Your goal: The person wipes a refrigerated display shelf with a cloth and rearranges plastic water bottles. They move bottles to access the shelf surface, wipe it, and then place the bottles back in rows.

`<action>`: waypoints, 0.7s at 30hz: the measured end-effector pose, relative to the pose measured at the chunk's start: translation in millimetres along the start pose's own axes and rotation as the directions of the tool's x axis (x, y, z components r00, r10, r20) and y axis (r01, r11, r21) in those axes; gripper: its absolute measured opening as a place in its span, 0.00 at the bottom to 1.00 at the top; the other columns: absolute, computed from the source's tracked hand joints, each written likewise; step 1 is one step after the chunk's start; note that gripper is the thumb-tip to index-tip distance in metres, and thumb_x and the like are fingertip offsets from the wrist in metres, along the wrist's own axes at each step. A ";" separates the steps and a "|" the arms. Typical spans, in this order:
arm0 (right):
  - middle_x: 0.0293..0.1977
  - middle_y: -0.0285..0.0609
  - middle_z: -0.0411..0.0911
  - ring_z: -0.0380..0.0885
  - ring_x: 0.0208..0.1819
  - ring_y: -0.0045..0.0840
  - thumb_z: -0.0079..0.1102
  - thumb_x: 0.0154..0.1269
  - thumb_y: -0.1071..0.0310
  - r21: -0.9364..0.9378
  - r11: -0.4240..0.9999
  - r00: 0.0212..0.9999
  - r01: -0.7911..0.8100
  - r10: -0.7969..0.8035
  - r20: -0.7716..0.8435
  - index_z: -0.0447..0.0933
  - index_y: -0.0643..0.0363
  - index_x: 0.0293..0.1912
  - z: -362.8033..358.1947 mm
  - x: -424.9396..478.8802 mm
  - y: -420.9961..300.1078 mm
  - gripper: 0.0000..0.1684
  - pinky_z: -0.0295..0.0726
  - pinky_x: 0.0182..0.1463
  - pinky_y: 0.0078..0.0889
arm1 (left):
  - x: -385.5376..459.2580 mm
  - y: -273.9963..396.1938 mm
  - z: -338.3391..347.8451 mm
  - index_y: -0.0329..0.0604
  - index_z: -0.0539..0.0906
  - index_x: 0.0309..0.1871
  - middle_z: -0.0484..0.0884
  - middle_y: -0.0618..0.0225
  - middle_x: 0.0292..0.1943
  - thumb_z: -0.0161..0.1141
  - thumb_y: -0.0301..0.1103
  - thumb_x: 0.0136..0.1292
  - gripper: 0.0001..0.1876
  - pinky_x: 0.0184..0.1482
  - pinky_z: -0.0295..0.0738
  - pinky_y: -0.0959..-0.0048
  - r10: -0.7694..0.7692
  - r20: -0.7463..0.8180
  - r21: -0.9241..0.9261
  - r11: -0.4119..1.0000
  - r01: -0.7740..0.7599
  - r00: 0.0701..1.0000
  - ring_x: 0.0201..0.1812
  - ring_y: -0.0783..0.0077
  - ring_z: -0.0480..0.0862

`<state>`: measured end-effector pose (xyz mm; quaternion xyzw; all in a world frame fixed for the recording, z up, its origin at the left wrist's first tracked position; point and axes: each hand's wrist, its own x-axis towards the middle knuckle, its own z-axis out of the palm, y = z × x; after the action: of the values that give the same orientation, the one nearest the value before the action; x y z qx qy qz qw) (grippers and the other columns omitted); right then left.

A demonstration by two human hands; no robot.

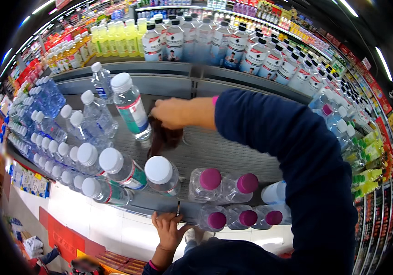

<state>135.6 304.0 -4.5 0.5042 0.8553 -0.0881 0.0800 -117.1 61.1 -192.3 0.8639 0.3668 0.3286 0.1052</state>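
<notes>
My right hand grips a dark brown cloth that hangs onto the ribbed grey shelf. Just left of the hand stands a large water bottle with a white cap and a green, white and red label. My left hand rests with spread fingers on the shelf's front edge. Nearer that edge are more white-capped bottles. Clear bottles with purple caps stand in two rows to the right of these.
Smaller water bottles crowd the shelf's left side. A raised tier behind holds black-capped bottles and yellow-green bottles. More bottles stand at the far right. At the lower left, a person is partly visible beyond red floor matting.
</notes>
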 end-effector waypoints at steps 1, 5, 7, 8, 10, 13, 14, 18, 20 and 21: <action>0.45 0.60 0.77 0.79 0.46 0.52 0.62 0.53 0.62 -0.033 0.999 0.998 0.010 -0.008 0.061 0.78 0.66 0.45 -16.0 -4.9 13.4 0.22 0.79 0.50 0.48 | 2.1 0.9 1.3 0.50 0.79 0.43 0.74 0.71 0.45 0.75 0.50 0.42 0.26 0.66 0.51 0.46 0.005 0.002 0.007 1.000 -0.005 1.000 0.50 0.65 0.74; 0.36 0.59 0.81 0.81 0.41 0.49 0.56 0.52 0.68 -0.085 0.968 0.969 -0.237 0.242 0.055 0.79 0.67 0.39 -53.6 -97.0 47.1 0.15 0.81 0.45 0.47 | -10.7 -5.2 -2.0 0.49 0.78 0.45 0.74 0.68 0.45 0.77 0.42 0.37 0.29 0.68 0.49 0.42 -0.071 -0.001 -0.010 0.997 0.071 0.997 0.52 0.60 0.73; 0.35 0.59 0.81 0.82 0.41 0.48 0.55 0.55 0.68 -0.241 0.868 0.864 -0.434 0.476 0.161 0.80 0.67 0.37 -43.8 -160.8 73.2 0.13 0.81 0.45 0.46 | -9.8 -5.0 0.5 0.49 0.78 0.45 0.74 0.68 0.45 0.77 0.43 0.38 0.28 0.67 0.48 0.41 -0.056 0.001 -0.033 0.998 0.056 0.998 0.53 0.60 0.72; 0.41 0.55 0.82 0.81 0.46 0.45 0.57 0.56 0.68 -0.302 0.796 0.725 -0.524 0.604 0.333 0.83 0.62 0.42 -39.3 -181.0 79.0 0.15 0.80 0.48 0.44 | -9.2 -4.8 -0.5 0.48 0.78 0.45 0.74 0.67 0.46 0.77 0.43 0.38 0.28 0.67 0.48 0.41 -0.053 0.005 -0.034 0.998 0.053 0.999 0.53 0.60 0.72; 0.45 0.57 0.81 0.79 0.48 0.51 0.54 0.57 0.67 -0.455 0.706 0.495 -0.543 0.706 0.506 0.83 0.64 0.46 -8.9 -219.9 103.9 0.19 0.78 0.48 0.47 | -8.8 -7.9 3.7 0.48 0.78 0.44 0.74 0.67 0.46 0.76 0.45 0.40 0.27 0.67 0.47 0.39 -0.026 0.025 -0.048 0.998 0.028 0.999 0.52 0.59 0.72; 0.44 0.57 0.81 0.81 0.43 0.46 0.52 0.61 0.59 -0.412 0.697 0.402 -0.587 0.693 0.599 0.80 0.67 0.47 3.9 -220.4 106.3 0.22 0.79 0.49 0.46 | -10.2 -9.2 3.3 0.47 0.78 0.43 0.73 0.67 0.45 0.75 0.46 0.42 0.26 0.67 0.47 0.40 -0.027 0.030 -0.047 0.998 0.029 0.999 0.52 0.59 0.73; 0.46 0.57 0.79 0.81 0.43 0.46 0.51 0.61 0.61 -0.374 0.615 0.316 -0.694 0.727 0.609 0.79 0.68 0.48 0.4 -215.8 105.9 0.22 0.79 0.48 0.45 | -9.2 -8.5 4.0 0.47 0.78 0.43 0.74 0.67 0.44 0.75 0.47 0.43 0.25 0.67 0.47 0.40 -0.029 0.015 -0.046 0.999 0.030 0.999 0.51 0.60 0.73; 0.50 0.58 0.78 0.76 0.54 0.48 0.48 0.61 0.62 -0.266 0.573 0.299 -0.775 0.703 0.645 0.81 0.64 0.50 26.9 -208.2 130.0 0.23 0.72 0.55 0.49 | -13.5 -12.2 4.9 0.48 0.80 0.44 0.74 0.68 0.44 0.74 0.51 0.43 0.26 0.68 0.48 0.43 -0.010 0.014 -0.035 0.999 0.010 1.000 0.50 0.61 0.74; 0.47 0.59 0.79 0.77 0.51 0.48 0.49 0.60 0.63 -0.281 0.624 0.405 -0.729 0.725 0.558 0.82 0.62 0.46 47.9 -206.9 130.5 0.20 0.74 0.53 0.47 | -12.6 -13.3 6.5 0.49 0.80 0.43 0.74 0.69 0.42 0.74 0.54 0.42 0.27 0.67 0.50 0.46 0.008 -0.006 -0.031 0.999 -0.008 1.000 0.48 0.64 0.74; 0.44 0.58 0.80 0.78 0.50 0.48 0.49 0.60 0.64 -0.334 0.648 0.455 -0.685 0.738 0.498 0.84 0.61 0.44 46.8 -201.8 124.5 0.19 0.74 0.52 0.45 | -11.2 -14.0 8.1 0.50 0.80 0.43 0.73 0.70 0.41 0.74 0.54 0.41 0.28 0.66 0.51 0.47 0.032 -0.016 -0.032 0.999 -0.032 0.999 0.48 0.64 0.75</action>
<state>343.7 181.2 -13.1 0.7557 0.4969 -0.1631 0.3942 -125.6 63.7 -209.9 0.8652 0.3485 0.3430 0.1110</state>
